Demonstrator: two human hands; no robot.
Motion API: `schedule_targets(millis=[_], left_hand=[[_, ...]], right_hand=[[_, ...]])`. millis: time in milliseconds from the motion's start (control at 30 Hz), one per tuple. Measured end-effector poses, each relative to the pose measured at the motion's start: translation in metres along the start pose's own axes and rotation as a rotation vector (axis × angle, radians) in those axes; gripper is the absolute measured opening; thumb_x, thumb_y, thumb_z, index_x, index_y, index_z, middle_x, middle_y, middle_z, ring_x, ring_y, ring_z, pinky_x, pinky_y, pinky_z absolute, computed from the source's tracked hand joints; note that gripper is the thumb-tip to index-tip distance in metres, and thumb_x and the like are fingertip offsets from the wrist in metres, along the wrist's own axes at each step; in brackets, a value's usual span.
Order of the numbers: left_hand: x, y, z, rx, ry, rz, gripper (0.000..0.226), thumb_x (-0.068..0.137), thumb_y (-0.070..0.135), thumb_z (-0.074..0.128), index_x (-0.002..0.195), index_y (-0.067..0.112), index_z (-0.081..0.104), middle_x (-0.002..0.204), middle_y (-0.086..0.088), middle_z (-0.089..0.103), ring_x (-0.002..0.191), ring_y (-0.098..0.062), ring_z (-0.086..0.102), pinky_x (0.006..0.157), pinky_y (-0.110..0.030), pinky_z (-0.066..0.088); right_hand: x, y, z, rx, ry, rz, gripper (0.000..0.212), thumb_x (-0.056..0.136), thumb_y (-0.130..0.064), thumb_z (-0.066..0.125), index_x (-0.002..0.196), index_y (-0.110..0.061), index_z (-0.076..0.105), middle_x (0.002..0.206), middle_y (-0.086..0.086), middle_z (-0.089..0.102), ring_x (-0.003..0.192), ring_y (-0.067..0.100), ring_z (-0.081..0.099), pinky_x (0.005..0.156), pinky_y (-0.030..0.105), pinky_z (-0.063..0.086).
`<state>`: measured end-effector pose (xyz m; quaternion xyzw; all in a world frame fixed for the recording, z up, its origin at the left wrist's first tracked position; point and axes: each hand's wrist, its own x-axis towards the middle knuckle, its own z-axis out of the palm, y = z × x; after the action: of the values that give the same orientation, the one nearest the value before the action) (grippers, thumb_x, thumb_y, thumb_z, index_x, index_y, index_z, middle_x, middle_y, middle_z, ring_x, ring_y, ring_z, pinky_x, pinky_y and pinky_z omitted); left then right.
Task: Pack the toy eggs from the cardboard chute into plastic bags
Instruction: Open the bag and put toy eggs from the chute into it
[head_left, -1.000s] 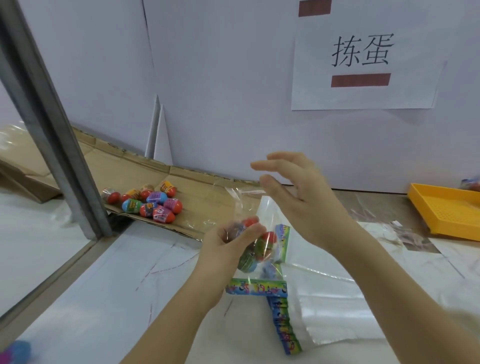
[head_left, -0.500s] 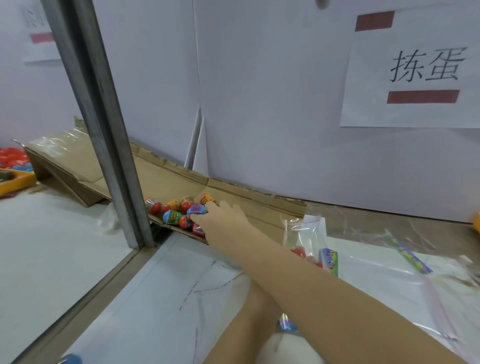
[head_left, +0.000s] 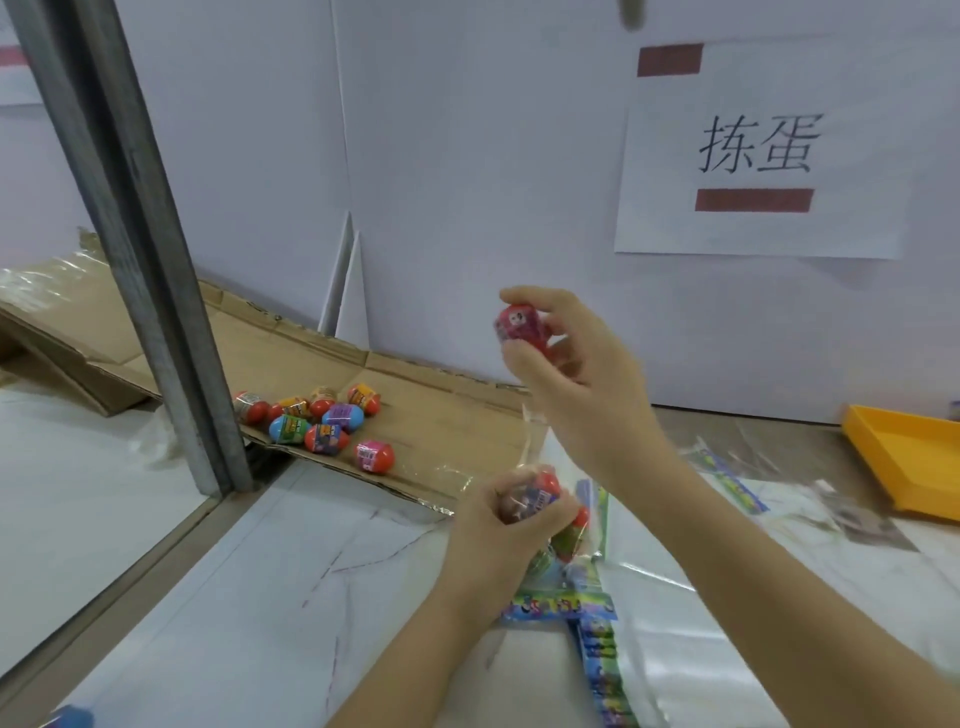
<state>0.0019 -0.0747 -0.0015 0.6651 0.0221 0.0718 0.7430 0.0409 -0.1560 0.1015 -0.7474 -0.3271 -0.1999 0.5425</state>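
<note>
The right hand (head_left: 576, 384) has come back from the brown cardboard chute (head_left: 441, 426), where it was reaching half a second ago, and now hangs raised in front of the white wall with a red plastic toy egg (head_left: 522, 332) pinched between forefinger above and thumb below, the other fingers curled loosely behind it. Below it and nearer the person, the left hand (head_left: 498, 540) grips the neck of a clear plastic bag with a printed colour strip (head_left: 589, 499), which already holds several eggs and rests on the white marbled table (head_left: 260, 597). The egg sits above the bag's mouth and a little beyond it, its long axis apparently slanted across the fingertips, so the drop looks to call for a short move down and towards the left hand. A cluster of coloured toy eggs (head_left: 322, 415) waits on the chute, well apart to the left and nearer the left hand's side.
</note>
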Motion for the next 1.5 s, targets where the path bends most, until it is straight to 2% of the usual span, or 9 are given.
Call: schedule_targets(millis=[200, 367, 533, 767, 1000, 1167, 1233, 1367, 1500], left_hand=[[-0.006, 0.004, -0.002, 0.014, -0.035, 0.073, 0.046, 0.06, 0.029, 0.082, 0.103, 0.018, 0.072, 0.084, 0.0, 0.076, 0.074, -0.014, 0.073, 0.061, -0.017, 0.054], [-0.016, 0.013, -0.005, 0.111, -0.078, 0.163, 0.041, 0.068, 0.022, 0.084, 0.104, 0.034, 0.069, 0.088, 0.011, 0.075, 0.075, -0.007, 0.072, 0.061, -0.015, 0.053], [-0.019, 0.018, -0.005, 0.113, -0.097, 0.176, 0.049, 0.064, 0.03, 0.08, 0.111, 0.027, 0.068, 0.091, 0.009, 0.076, 0.077, -0.011, 0.073, 0.061, -0.017, 0.055], [-0.019, 0.018, -0.002, 0.073, -0.134, 0.205, 0.053, 0.061, 0.044, 0.078, 0.112, 0.034, 0.068, 0.092, 0.001, 0.076, 0.078, -0.019, 0.074, 0.063, -0.022, 0.057], [-0.019, 0.02, 0.002, -0.041, -0.145, 0.185, 0.035, 0.073, 0.024, 0.072, 0.108, 0.024, 0.07, 0.088, 0.0, 0.077, 0.078, -0.011, 0.073, 0.064, -0.018, 0.055], [-0.018, 0.021, 0.001, -0.109, -0.115, 0.145, 0.034, 0.076, 0.028, 0.068, 0.109, 0.022, 0.07, 0.092, -0.001, 0.077, 0.081, -0.014, 0.074, 0.062, -0.02, 0.056], [-0.019, 0.02, 0.002, -0.108, -0.116, 0.137, 0.032, 0.077, 0.029, 0.067, 0.108, 0.024, 0.071, 0.096, 0.0, 0.077, 0.089, -0.015, 0.073, 0.067, -0.02, 0.057], [-0.019, 0.02, 0.003, -0.109, -0.1, 0.142, 0.025, 0.079, 0.028, 0.064, 0.103, 0.031, 0.072, 0.095, 0.001, 0.077, 0.093, -0.012, 0.072, 0.073, -0.019, 0.057], [-0.019, 0.025, 0.002, -0.142, -0.085, 0.136, 0.036, 0.078, 0.031, 0.062, 0.112, 0.023, 0.07, 0.1, 0.002, 0.076, 0.09, -0.01, 0.072, 0.074, -0.023, 0.059]], right_hand=[[-0.036, 0.014, -0.072, 0.054, 0.003, 0.169, 0.035, 0.074, -0.049, 0.071, 0.102, -0.04, 0.052, 0.09, 0.0, 0.068, 0.076, 0.019, 0.064, 0.061, 0.025, 0.054], [-0.044, 0.016, -0.085, -0.215, -0.213, 0.123, 0.024, 0.091, -0.034, 0.057, 0.106, -0.053, 0.054, 0.099, -0.016, 0.067, 0.089, 0.01, 0.062, 0.076, 0.016, 0.05], [-0.042, 0.006, -0.088, -0.46, -0.278, 0.076, 0.024, 0.078, -0.056, 0.051, 0.101, -0.049, 0.051, 0.094, -0.028, 0.058, 0.093, -0.003, 0.051, 0.087, 0.025, 0.038], [-0.044, 0.003, -0.089, -0.742, -0.456, 0.031, 0.027, 0.096, -0.04, 0.045, 0.12, -0.047, 0.055, 0.108, -0.018, 0.035, 0.1, 0.003, 0.024, 0.082, 0.02, 0.011], [-0.044, 0.0, -0.087, -0.569, -0.594, 0.213, 0.042, 0.097, -0.027, 0.043, 0.092, -0.065, 0.058, 0.124, -0.025, 0.024, 0.117, 0.001, 0.018, 0.101, 0.027, 0.016], [-0.044, 0.004, -0.089, -0.244, -0.509, 0.324, 0.017, 0.086, -0.062, 0.049, 0.087, -0.061, 0.066, 0.127, -0.027, 0.032, 0.124, -0.005, 0.021, 0.105, 0.032, 0.023], [-0.045, 0.007, -0.088, -0.267, -0.56, 0.336, 0.032, 0.07, -0.079, 0.051, 0.089, -0.057, 0.068, 0.123, -0.031, 0.031, 0.119, -0.011, 0.02, 0.103, 0.03, 0.022], [-0.046, 0.011, -0.083, -0.239, -0.502, 0.319, 0.041, 0.066, -0.072, 0.065, 0.105, -0.06, 0.061, 0.132, -0.026, 0.036, 0.124, -0.008, 0.033, 0.1, 0.026, 0.034], [-0.043, 0.019, -0.077, 0.03, -0.197, 0.476, 0.12, 0.04, -0.066, 0.084, 0.141, -0.055, 0.02, 0.132, -0.019, 0.037, 0.109, -0.001, 0.054, 0.086, 0.028, 0.052]])
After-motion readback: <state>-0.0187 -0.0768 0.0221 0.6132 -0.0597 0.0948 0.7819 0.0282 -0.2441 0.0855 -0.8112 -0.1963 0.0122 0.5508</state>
